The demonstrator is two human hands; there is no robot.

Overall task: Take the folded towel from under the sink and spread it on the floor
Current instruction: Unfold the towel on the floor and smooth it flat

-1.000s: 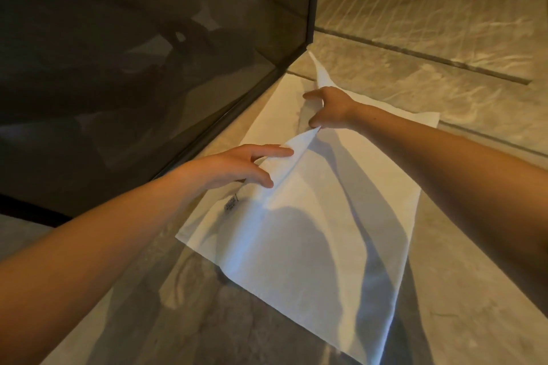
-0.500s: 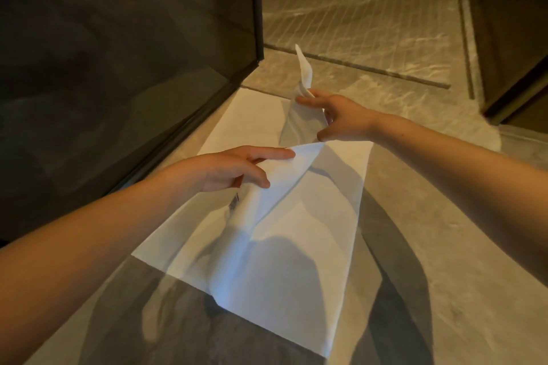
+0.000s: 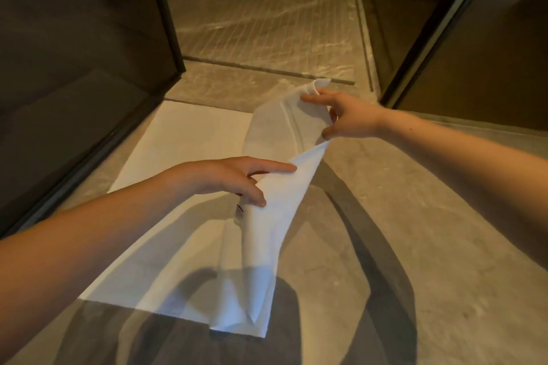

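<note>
Both hands (image 3: pixel 225 178) (image 3: pixel 347 118) lift the towel's (image 3: pixel 184 139) right edge off open floor (image 3: pixel 415 231).

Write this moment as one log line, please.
phase: unfolding | left hand: holds towel flap | right hand: lifts far corner | towel: part flat on floor

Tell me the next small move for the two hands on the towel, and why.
Probably swing the lifted flap rightward and lay it on the bare floor. The white towel lies flat on its left part only, while the right hand and left hand each pinch the raised top layer, not yet unfolded.
</note>
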